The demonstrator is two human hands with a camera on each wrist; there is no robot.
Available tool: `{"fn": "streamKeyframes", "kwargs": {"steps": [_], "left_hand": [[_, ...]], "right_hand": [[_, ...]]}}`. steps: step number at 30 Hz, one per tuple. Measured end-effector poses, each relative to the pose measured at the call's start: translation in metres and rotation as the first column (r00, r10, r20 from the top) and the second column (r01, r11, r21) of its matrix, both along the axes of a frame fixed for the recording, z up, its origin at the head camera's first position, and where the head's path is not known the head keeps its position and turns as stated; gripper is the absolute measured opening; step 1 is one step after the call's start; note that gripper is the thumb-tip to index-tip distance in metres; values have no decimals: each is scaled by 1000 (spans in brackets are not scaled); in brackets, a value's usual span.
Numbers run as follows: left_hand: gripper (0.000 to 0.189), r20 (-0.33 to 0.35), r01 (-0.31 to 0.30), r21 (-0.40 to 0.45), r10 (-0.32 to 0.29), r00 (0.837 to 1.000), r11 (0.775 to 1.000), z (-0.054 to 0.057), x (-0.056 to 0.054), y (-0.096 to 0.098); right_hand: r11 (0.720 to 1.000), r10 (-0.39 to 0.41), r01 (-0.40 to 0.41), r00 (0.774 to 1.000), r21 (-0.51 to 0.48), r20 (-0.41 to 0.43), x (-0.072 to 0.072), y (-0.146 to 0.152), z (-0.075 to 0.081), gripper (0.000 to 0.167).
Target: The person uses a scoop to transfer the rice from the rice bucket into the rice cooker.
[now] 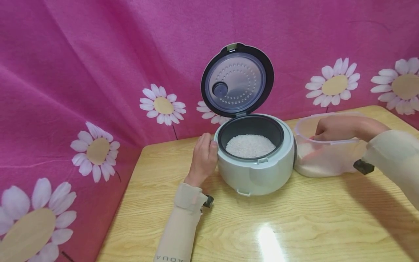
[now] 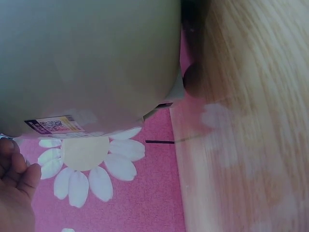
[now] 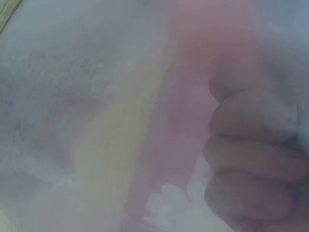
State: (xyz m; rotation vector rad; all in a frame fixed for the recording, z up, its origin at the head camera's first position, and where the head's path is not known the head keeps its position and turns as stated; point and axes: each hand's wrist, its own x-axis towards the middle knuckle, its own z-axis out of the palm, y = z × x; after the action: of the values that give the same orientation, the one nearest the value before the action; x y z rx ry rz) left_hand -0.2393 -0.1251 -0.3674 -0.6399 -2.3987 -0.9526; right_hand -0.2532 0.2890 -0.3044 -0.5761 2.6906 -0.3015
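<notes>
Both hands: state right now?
Left hand: against the rice cooker's side; whether it grips cannot be told.
Right hand: closed, seemingly holding a blurred reddish thing in the translucent container.

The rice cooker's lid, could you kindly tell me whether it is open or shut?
Open: the lid stands raised at the back of the rice cooker, and white rice shows in the dark inner pot.

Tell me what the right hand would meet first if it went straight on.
Likely the wall of the translucent container on the side nearest the rice cooker, since the right hand points leftward inside it; depth is unclear, so the pale grains below might come first.
</notes>
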Motion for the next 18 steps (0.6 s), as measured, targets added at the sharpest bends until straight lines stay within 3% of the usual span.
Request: {"fn": "streamKeyframes", "kwargs": {"steps": [18], "left_hand": [[31,25,-9,5,9,1000,1000,1,2,0]], "right_hand": [[995,-98,98,994,-20,-53,7,6,9,33]]}}
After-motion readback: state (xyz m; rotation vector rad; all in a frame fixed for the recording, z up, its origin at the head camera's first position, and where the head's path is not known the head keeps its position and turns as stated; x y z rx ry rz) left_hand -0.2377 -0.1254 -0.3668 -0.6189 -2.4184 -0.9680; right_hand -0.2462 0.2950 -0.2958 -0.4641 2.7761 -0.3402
